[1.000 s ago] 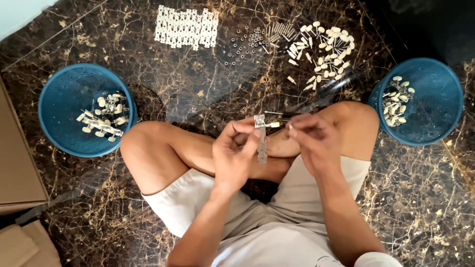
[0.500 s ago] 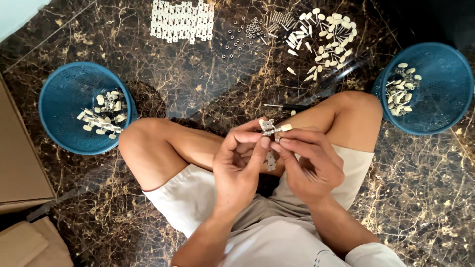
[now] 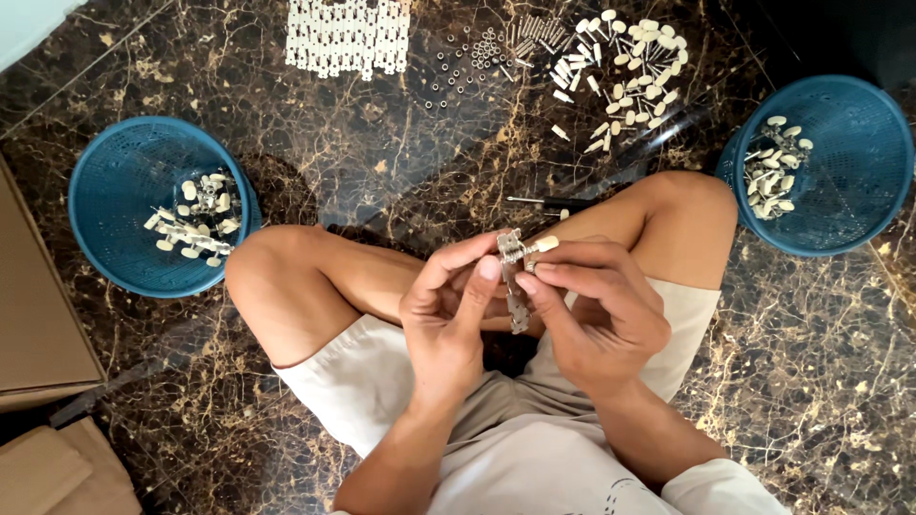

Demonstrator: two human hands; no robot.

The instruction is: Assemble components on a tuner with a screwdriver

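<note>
A person is sitting cross-legged on the dark marble floor [image 3: 382, 162]. The left hand [image 3: 448, 315] and the right hand [image 3: 596, 315] are both pinching, with closed grips, a small metal clip with a cream tip [image 3: 518, 253], holding it above the lap. A blue basket [image 3: 143, 205] holding cream parts is standing toward the floor's left edge, another blue basket [image 3: 840, 172] toward the right edge. Loose cream pieces [image 3: 625, 67] and small metal screws [image 3: 477, 52] are lying near the far edge.
</note>
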